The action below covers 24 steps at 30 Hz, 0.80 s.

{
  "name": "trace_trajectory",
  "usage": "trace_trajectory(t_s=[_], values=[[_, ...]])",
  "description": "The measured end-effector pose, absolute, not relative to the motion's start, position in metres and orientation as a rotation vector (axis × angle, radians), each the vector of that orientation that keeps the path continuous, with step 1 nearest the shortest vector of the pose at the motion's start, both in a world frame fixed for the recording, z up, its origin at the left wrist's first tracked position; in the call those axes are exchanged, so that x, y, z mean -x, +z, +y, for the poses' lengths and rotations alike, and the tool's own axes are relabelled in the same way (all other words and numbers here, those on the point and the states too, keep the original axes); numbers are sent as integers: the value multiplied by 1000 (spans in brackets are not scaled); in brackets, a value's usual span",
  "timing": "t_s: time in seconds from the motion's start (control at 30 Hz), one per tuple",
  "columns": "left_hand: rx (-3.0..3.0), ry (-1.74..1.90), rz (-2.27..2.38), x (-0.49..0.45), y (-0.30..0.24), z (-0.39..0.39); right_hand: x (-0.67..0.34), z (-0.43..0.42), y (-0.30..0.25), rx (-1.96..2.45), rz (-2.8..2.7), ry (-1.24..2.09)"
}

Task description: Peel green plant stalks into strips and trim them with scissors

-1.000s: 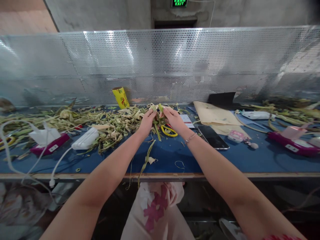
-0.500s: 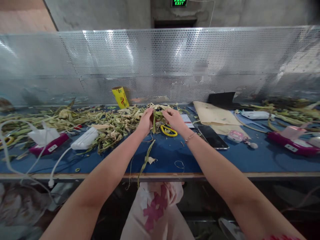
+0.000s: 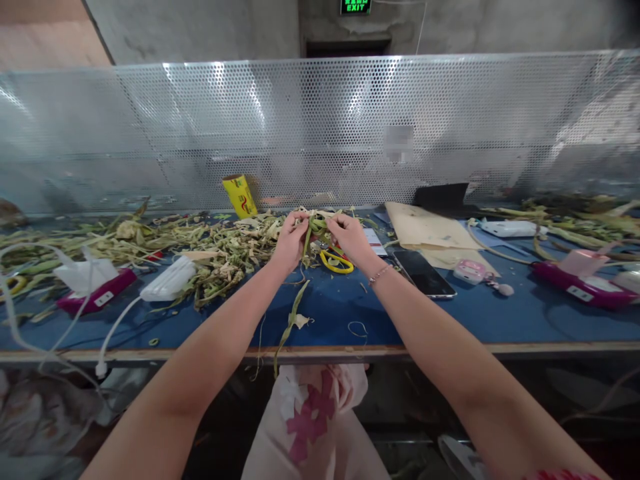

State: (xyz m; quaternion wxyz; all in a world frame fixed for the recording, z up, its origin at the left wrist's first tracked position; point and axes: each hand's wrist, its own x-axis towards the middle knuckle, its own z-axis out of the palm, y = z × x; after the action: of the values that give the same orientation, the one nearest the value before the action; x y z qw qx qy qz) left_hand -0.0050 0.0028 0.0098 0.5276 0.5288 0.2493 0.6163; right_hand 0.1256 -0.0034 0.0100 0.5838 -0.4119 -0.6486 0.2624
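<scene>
Between my two hands is a green plant strip (image 3: 312, 230), looped or bunched like a long dried leaf. My left hand (image 3: 291, 238) pinches its left side, fingers closed. On the other side my right hand (image 3: 347, 235) grips it between thumb and fingers. Yellow-handled scissors (image 3: 337, 263) lie on the blue table just below my right hand, their blades mostly hidden. A heap of dried, curled plant strips (image 3: 235, 247) spreads left of and behind my hands. One loose long strip (image 3: 294, 317) hangs toward the table's front edge.
A black phone (image 3: 425, 273), brown paper (image 3: 425, 227) and a pink earphone case (image 3: 469, 271) lie to the right. A white power bank (image 3: 169, 279) and purple power strips (image 3: 97, 293) with cables are on the table. Behind stand a yellow box (image 3: 240, 197) and a perforated metal screen (image 3: 320, 133).
My left hand has turned slightly and its fingers have shifted up over the green strip, which looks more bunched. My right hand stays nearly in place.
</scene>
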Motion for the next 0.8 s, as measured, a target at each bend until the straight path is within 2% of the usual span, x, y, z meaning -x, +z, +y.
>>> trace_trajectory(t_s=[0.8], values=[[-1176, 1425, 569, 6, 9, 2, -127, -4, 11, 911, -1540, 561]])
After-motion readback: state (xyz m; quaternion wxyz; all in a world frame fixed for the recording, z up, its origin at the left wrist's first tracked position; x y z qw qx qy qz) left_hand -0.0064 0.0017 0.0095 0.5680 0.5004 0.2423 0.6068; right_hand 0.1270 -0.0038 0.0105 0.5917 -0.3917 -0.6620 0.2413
